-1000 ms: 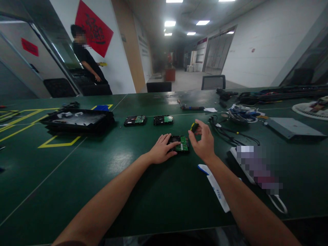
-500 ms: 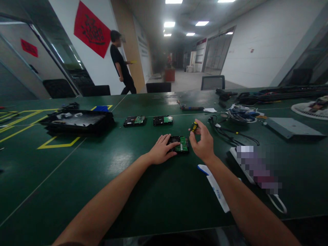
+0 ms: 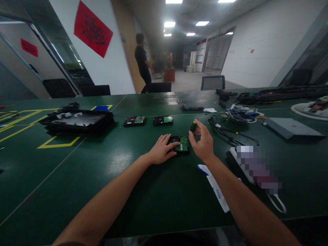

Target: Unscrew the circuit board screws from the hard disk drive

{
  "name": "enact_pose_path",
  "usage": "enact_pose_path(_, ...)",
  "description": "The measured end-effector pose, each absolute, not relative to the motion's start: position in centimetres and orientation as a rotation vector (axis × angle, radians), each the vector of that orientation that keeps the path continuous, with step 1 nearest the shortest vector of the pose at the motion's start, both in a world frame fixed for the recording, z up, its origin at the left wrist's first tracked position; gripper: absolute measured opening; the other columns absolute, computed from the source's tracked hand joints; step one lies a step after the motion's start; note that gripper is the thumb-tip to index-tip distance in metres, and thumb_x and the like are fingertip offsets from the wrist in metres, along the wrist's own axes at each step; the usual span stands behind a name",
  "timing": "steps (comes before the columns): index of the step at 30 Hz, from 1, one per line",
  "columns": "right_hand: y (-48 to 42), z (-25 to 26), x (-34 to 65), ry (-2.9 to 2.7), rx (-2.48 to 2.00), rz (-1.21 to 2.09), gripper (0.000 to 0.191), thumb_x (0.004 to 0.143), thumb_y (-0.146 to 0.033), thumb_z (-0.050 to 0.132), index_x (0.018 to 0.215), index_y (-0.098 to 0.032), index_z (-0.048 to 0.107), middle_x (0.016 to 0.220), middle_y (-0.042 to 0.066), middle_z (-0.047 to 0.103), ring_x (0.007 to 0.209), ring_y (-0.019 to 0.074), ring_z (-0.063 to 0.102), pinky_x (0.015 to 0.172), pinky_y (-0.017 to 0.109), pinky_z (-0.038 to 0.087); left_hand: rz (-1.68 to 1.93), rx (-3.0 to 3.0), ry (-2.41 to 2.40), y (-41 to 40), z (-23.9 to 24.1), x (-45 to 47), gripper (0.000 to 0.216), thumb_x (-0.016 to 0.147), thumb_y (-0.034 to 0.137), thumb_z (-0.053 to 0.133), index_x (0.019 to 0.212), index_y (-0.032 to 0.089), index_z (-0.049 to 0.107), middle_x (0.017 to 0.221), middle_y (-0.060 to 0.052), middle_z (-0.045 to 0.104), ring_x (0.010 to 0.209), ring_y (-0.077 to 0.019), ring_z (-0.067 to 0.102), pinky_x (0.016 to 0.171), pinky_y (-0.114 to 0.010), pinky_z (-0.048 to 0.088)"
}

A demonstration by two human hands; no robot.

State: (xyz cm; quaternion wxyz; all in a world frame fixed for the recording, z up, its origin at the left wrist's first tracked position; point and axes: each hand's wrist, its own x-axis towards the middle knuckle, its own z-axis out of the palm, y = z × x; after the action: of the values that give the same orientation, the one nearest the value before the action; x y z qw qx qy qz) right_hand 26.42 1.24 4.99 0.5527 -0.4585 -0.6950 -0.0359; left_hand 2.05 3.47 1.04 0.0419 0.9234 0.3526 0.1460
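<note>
On the green table in front of me lies a hard drive (image 3: 183, 144), its green circuit board facing up. My left hand (image 3: 162, 150) steadies it from the left, with the thumb along the near edge, one finger across the top and the others by the far corner. Just right of the drive, my right hand (image 3: 203, 140) pinches a screwdriver (image 3: 193, 127) by its dark green and yellow handle; its shaft and tip cannot be made out. Two more hard drives, one at the left (image 3: 134, 121) and one at the right (image 3: 163, 120), lie farther back.
Stacked black trays (image 3: 79, 124) sit at the left. To the right are black cables (image 3: 225, 133), a wire bundle (image 3: 242, 113), a grey metal box (image 3: 293, 128) and a blurred-out object (image 3: 256, 169). A white-and-blue strip (image 3: 216, 191) lies beneath my right forearm. A person (image 3: 142, 61) is beyond the table.
The screwdriver handle has turned in my right fingers, so less yellow shows. My left hand and the hard drive have stayed put. The person in the background has moved to the right.
</note>
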Motion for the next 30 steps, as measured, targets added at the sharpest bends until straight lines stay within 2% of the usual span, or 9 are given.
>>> enact_pose_path(3,1.16,5.12,26.44,-1.655,-1.086,-0.131,0.055,0.093,-0.031,0.064,0.146,-0.027,0.047,0.117,0.011,0.063,0.087,0.0231,0.067,0.077,0.046,0.064,0.452,2.822,1.08,3.42,1.07,2.07,0.056,0.101,0.049,0.057,0.154,0.038,0.044,0.17,-0.009,0.018,0.155,-0.0397,0.017,0.122,-0.065,0.02)
enact_pose_path(10,1.22,4.97,26.4,-1.641,-1.089,-0.069,0.058,0.095,-0.026,0.058,0.15,-0.027,0.04,0.126,0.013,0.064,0.091,0.0235,0.069,0.085,0.048,0.064,0.463,2.817,1.073,3.38,1.05,2.11,0.056,0.1,0.048,0.059,0.153,0.037,0.046,0.17,-0.009,0.019,0.155,-0.0394,0.018,0.123,-0.064,0.02)
enact_pose_path(16,1.15,5.12,26.42,-1.635,-1.084,-0.094,0.054,0.093,-0.03,0.064,0.144,-0.026,0.048,0.119,0.011,0.059,0.084,0.02,0.066,0.077,0.042,0.064,0.46,2.824,1.079,3.46,0.89,2.11,0.055,0.1,0.05,0.058,0.153,0.037,0.046,0.17,-0.01,0.019,0.155,-0.039,0.018,0.122,-0.064,0.02)
enact_pose_path(22,1.33,4.96,26.41,-1.645,-1.079,-0.024,0.056,0.096,-0.026,0.057,0.15,-0.026,0.041,0.122,0.012,0.065,0.092,0.023,0.069,0.087,0.047,0.063,0.457,2.826,1.077,3.38,1.01,2.08,0.056,0.101,0.049,0.058,0.153,0.038,0.045,0.17,-0.01,0.018,0.155,-0.0396,0.017,0.122,-0.064,0.02)
enact_pose_path(28,1.19,5.1,26.57,-1.645,-1.088,-0.088,0.053,0.093,-0.031,0.064,0.143,-0.027,0.049,0.119,0.011,0.06,0.085,0.0218,0.065,0.077,0.044,0.064,0.465,2.814,1.08,3.41,1.05,2.13,0.055,0.1,0.049,0.058,0.152,0.038,0.047,0.17,-0.009,0.019,0.155,-0.0397,0.018,0.123,-0.064,0.02)
enact_pose_path(30,1.14,5.16,26.55,-1.658,-1.089,-0.092,0.052,0.093,-0.03,0.064,0.143,-0.027,0.049,0.118,0.011,0.061,0.086,0.0222,0.064,0.079,0.045,0.063,0.47,2.809,1.081,3.43,1.02,2.15,0.055,0.1,0.049,0.059,0.152,0.038,0.047,0.17,-0.008,0.02,0.155,-0.0395,0.018,0.123,-0.064,0.02)
